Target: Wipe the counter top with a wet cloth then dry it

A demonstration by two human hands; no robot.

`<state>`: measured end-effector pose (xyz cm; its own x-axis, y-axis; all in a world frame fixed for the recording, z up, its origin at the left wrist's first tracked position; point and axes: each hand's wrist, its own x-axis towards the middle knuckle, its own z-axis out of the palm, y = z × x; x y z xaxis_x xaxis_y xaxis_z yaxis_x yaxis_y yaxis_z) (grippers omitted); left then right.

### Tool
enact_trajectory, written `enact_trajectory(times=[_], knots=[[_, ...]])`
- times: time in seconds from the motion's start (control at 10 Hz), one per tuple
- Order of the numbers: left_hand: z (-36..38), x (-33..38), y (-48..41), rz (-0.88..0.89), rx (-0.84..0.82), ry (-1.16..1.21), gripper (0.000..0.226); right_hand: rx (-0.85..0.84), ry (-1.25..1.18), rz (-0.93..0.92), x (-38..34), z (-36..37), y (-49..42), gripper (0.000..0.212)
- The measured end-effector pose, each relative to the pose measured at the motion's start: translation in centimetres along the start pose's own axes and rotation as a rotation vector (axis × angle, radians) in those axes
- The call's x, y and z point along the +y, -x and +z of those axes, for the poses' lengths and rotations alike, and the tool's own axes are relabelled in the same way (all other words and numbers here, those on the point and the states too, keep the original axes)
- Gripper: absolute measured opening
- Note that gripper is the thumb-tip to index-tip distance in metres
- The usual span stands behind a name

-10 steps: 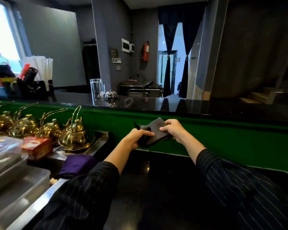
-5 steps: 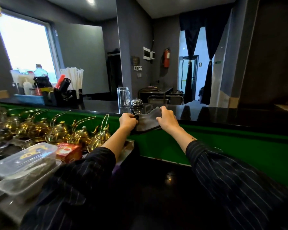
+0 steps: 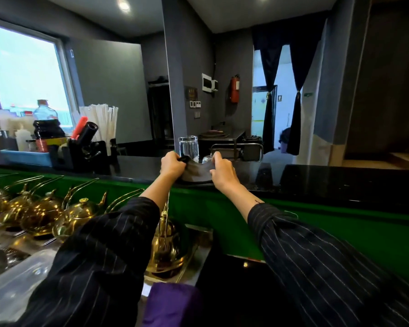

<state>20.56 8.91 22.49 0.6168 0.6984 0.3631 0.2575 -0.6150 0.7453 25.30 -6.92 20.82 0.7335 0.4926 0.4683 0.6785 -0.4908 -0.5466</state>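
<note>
A grey cloth (image 3: 196,173) is stretched between both my hands at the near edge of the raised black counter top (image 3: 328,182). My left hand (image 3: 172,164) grips the cloth's left end with curled fingers. My right hand (image 3: 222,171) pinches its right end. The cloth's lower edge touches the counter top. A purple cloth (image 3: 172,303) lies on the lower work surface near my body.
A clear glass (image 3: 188,147) and a small metal bell (image 3: 207,159) stand just behind the cloth. A black holder with straws and bottles (image 3: 85,147) sits at the counter's left. Several brass teapots (image 3: 45,215) line the lower shelf below the green front panel (image 3: 340,227).
Both hands have carried the grey cloth up and forward from in front of the green panel onto the raised counter top. The camera view has risen with them.
</note>
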Motion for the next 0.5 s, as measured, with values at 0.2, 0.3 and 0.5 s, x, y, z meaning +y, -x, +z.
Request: enact_trajectory(times=[0.2, 0.3, 0.5], knots=[[1.8, -1.4, -4.0, 0.101, -0.059, -0.057, 0.023, -0.054, 0.055, 0.097, 0.9, 3.0, -3.9, 0.031], [3.0, -2.5, -5.0, 0.173, -0.089, -0.091, 0.024, -0.055, 0.098, 0.146, 1.8, 4.6, -4.7, 0.031], [3.7, -3.5, -4.6, 0.311, -0.062, -0.394, 0.045, -0.001, 0.239, 0.163, 1.3, 4.0, -3.2, 0.033]])
